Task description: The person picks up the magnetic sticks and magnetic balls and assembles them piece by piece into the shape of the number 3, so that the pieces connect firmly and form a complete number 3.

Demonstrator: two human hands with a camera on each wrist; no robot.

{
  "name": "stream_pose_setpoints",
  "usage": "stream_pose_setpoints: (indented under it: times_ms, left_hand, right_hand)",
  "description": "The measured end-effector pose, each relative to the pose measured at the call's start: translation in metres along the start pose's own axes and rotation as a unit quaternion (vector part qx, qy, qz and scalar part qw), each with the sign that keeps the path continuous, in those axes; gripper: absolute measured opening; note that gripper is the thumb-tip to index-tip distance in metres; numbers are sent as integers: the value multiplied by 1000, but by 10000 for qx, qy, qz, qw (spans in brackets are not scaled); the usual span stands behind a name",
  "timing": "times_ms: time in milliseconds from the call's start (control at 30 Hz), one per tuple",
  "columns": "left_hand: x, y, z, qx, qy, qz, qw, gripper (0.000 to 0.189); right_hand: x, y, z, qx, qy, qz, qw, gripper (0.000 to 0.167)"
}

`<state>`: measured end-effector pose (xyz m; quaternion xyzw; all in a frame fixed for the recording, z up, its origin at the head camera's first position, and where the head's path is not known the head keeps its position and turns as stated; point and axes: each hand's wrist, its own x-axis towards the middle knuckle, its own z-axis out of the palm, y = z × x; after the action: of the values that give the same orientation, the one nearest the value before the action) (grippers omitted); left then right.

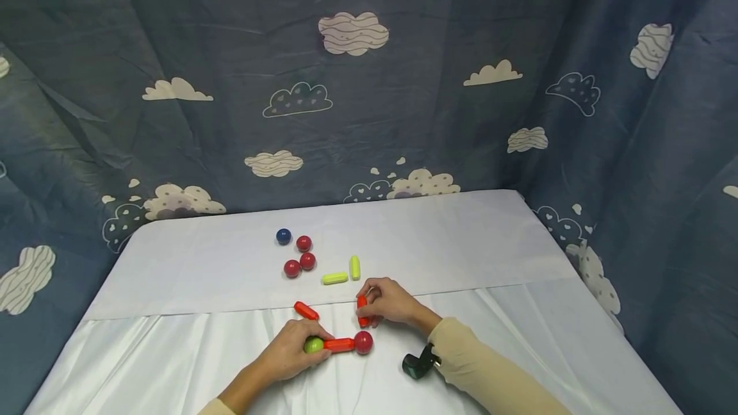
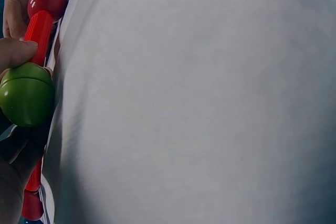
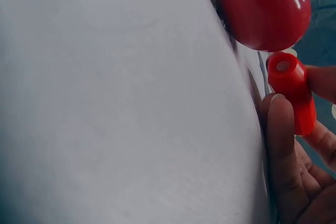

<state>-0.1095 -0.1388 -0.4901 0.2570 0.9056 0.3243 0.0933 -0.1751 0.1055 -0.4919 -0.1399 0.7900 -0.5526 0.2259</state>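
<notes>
My left hand [image 1: 291, 352] grips a green ball [image 2: 27, 98], its thumb lying along the red rod [image 1: 341, 345] beside that ball. A red ball [image 1: 363, 342] sits at the rod's other end, so the three form one straight line. Just beyond the red ball, my right hand [image 1: 393, 303] pinches a second red rod [image 3: 294, 95] between thumb and fingers. In the right wrist view, this rod has a pale round spot at its end, which points toward the red ball. Whether the two touch I cannot tell.
Another red rod [image 1: 306, 310] lies beyond my left hand. Two yellow-green rods [image 1: 335, 278] lie farther back, near several loose red balls [image 1: 307, 261] and a dark blue ball [image 1: 283, 236]. White cloth covers the table [image 1: 461, 242]; a cloud-patterned curtain [image 1: 403, 114] hangs behind.
</notes>
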Motion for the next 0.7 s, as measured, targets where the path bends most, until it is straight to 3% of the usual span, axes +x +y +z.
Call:
stream_pose_setpoints:
  times_ms: [367, 700]
  left_hand:
    - [0, -2, 1, 13, 95, 86, 9999, 16]
    - [1, -2, 1, -33, 53, 85, 9999, 17]
  right_hand:
    - [-2, 3, -3, -182, -274, -142, 9994, 27]
    - [-3, 6, -8, -94, -696, -531, 9961, 24]
